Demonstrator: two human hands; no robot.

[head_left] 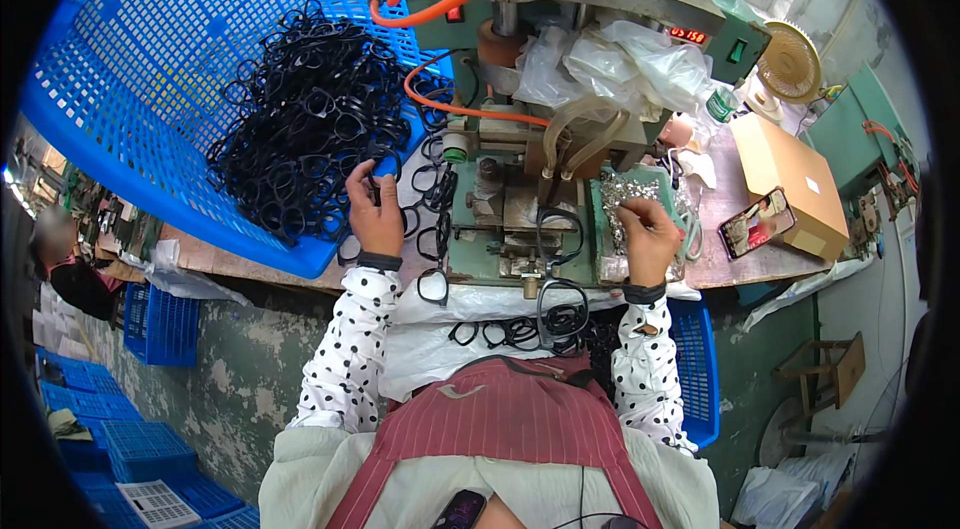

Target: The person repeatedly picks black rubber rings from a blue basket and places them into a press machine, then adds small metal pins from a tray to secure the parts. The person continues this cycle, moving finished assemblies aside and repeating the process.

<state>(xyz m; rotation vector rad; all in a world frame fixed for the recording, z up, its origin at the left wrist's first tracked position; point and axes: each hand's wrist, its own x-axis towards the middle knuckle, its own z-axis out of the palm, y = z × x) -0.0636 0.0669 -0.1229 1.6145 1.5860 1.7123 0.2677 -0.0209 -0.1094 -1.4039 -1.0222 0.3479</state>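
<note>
At the right rim of a big blue basket [110, 144], my left hand [376, 219] closes its thumb and fingers on a black glasses frame [384, 165]. A tangled heap of black glasses frames [300, 119] fills the basket's low side. My right hand [648, 241] is over a green tray [612, 271] of small shiny metal pieces [625, 191]. Its thumb and fingertips are pinched together; what they hold, if anything, is too small to make out. Between my hands, one frame [560, 237] is at the green press [480, 254], with another frame [562, 314] just below.
Several loose frames [432, 286] lie between basket and press. Orange hoses [470, 112] and plastic bags [620, 64] hang about the machine. To the right, a phone [757, 223] leans on a cardboard box [790, 184]. More frames [510, 332] rest on white sheeting before my apron.
</note>
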